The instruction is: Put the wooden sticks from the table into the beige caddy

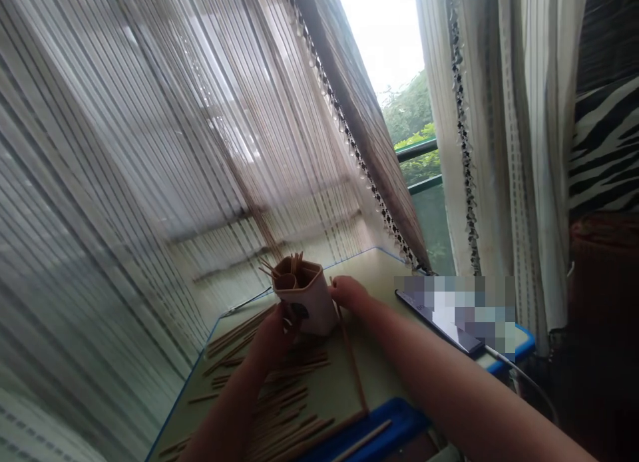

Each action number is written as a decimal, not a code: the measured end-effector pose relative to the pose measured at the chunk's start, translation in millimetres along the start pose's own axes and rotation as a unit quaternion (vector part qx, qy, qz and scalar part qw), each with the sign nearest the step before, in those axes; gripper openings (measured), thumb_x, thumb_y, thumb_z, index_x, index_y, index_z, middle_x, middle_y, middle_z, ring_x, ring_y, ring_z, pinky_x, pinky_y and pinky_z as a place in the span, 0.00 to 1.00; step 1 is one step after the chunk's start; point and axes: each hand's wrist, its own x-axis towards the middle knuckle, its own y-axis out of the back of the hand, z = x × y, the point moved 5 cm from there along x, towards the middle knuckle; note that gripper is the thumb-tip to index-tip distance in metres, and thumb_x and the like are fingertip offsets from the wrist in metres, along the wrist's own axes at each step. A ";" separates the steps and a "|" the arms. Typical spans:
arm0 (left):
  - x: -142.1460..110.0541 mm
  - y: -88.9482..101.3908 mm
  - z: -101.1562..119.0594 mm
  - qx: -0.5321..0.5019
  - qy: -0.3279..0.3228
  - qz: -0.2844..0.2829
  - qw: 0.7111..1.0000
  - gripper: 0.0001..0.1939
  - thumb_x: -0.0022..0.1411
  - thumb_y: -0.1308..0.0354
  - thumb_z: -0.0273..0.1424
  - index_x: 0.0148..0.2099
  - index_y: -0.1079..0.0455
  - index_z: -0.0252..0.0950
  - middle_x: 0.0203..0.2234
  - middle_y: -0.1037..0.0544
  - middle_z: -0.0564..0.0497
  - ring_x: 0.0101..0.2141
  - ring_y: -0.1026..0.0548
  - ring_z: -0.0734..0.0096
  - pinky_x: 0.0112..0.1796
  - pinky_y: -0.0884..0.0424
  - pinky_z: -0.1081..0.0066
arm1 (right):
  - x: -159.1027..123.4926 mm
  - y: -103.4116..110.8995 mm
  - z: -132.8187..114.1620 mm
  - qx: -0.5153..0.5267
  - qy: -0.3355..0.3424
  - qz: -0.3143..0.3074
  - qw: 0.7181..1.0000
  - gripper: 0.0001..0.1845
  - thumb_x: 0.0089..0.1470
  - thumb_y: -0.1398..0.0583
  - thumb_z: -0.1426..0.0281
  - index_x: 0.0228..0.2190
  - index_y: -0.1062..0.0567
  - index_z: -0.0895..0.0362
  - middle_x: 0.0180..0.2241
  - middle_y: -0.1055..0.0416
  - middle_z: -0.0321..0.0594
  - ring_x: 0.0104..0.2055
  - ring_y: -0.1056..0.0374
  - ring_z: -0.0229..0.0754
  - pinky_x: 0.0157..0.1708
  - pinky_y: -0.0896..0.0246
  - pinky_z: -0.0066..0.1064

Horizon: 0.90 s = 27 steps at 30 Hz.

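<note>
A white, hexagonal holder (pixel 319 309) with a brown rim and inner dividers stands on the small table, with a few thin wooden sticks (pixel 296 261) poking out of its top. My left hand (pixel 279 329) is against its near left side, fingers curled on the wall beside a dark round mark. To the right of the holder, my right hand (pixel 349 291) pinches the upper part of a long, thin wooden stick (pixel 352 362), which slants down toward the table's near edge. Many loose wooden sticks (pixel 279 409) lie under and around my left forearm.
The pale table (pixel 384 265) has a blue edge and a blue recess (pixel 384 425) in front, with one stick across it. A phone (pixel 444 325) with a white cable lies at the right. Sheer striped curtains (pixel 150 149) hang close behind and to the left.
</note>
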 end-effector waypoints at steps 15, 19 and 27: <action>-1.6 -0.3 2.7 0.003 -0.024 0.014 1.000 0.09 0.62 0.49 0.37 0.38 0.39 0.37 0.28 0.25 0.51 0.25 0.27 0.72 0.28 0.33 0.72 | -1.1 1.1 6.4 -0.017 -0.039 -0.008 0.999 0.20 0.52 0.46 0.63 0.41 0.22 0.59 0.41 0.25 0.52 0.43 0.28 0.51 0.35 0.37 0.34; -1.8 0.7 2.7 -0.005 -0.026 0.024 0.999 0.07 0.61 0.47 0.35 0.38 0.39 0.37 0.27 0.25 0.51 0.25 0.28 0.72 0.28 0.34 0.72 | 1.3 -2.7 9.9 -0.031 -0.039 -0.009 0.999 0.20 0.52 0.46 0.63 0.41 0.23 0.59 0.42 0.25 0.53 0.44 0.28 0.52 0.36 0.36 0.36; -1.9 -1.4 4.3 -0.015 -0.024 0.044 0.999 0.09 0.58 0.47 0.37 0.38 0.38 0.37 0.24 0.27 0.52 0.23 0.29 0.70 0.27 0.34 0.69 | 1.9 -5.0 12.2 -0.038 -0.033 -0.015 0.999 0.21 0.52 0.45 0.59 0.41 0.22 0.58 0.41 0.25 0.53 0.44 0.28 0.54 0.37 0.35 0.38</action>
